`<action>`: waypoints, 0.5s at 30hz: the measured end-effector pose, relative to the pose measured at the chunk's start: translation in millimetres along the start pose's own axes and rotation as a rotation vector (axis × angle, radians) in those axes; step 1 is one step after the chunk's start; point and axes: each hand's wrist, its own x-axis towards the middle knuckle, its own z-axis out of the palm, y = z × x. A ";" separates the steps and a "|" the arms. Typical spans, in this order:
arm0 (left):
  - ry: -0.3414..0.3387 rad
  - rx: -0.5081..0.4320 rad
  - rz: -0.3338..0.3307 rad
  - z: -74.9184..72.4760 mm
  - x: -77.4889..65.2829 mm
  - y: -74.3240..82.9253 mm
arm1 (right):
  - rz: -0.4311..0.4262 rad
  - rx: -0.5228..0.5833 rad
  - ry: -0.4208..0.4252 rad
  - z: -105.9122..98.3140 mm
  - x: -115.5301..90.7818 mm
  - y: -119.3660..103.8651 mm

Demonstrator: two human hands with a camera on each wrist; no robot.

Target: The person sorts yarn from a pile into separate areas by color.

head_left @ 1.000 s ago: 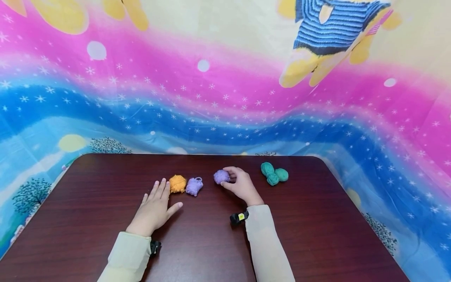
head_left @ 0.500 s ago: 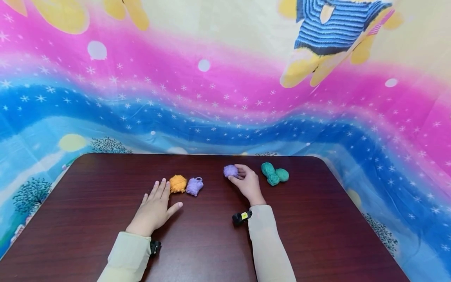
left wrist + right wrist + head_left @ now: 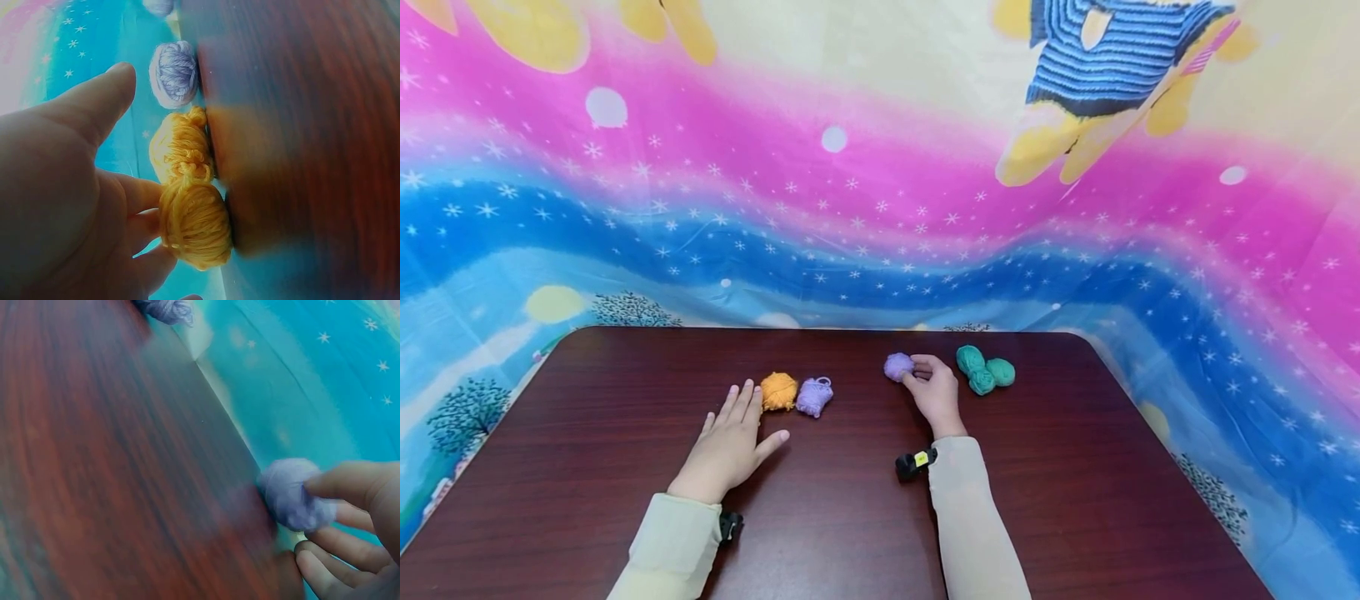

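Thumb and fingers of my right hand (image 3: 935, 393) pinch a purple yarn ball (image 3: 898, 367) near the far side of the table. The right wrist view has the thumb on this same purple ball (image 3: 292, 494), fingers behind and below it. My left hand (image 3: 726, 442) lies with straight, spread fingers, the fingertips right beside an orange-yellow yarn ball (image 3: 779, 392). A second orange-yellow ball (image 3: 197, 226) shows in the left wrist view, against the fingers; the hand hides it from the head view. Another purple yarn ball (image 3: 814, 397) sits just right of the orange one.
Several green yarn balls (image 3: 981, 372) lie in a cluster right of my right hand. The dark reddish-brown table (image 3: 827, 500) ends at a patterned cloth backdrop (image 3: 880, 208). Small black cameras are strapped to both wrists.
My right hand has carried the purple yarn ball to the right, toward the green cluster, slowing in the last half second. The left hand has stayed in place.
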 end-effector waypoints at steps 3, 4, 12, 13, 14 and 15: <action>-0.001 -0.002 -0.001 -0.1 0.0 0.2 | 0.007 0.000 0.027 0.0 -0.4 -0.7; -0.001 -0.002 0.000 -0.2 0.2 0.3 | 0.008 -0.001 0.031 0.0 -0.6 -0.9; -0.002 -0.004 0.002 -0.9 -0.4 0.4 | -0.001 -0.086 0.074 -1.2 -1.6 -1.6; -0.002 -0.004 0.002 -1.0 -0.3 0.3 | -0.002 -0.094 0.082 -1.2 -1.6 -1.7; -0.002 -0.004 0.003 -1.1 -0.4 0.3 | -0.001 -0.098 0.088 -1.2 -1.6 -1.9; -0.002 -0.005 0.003 -1.1 -0.3 0.2 | -0.002 -0.102 0.093 -1.1 -1.5 -2.0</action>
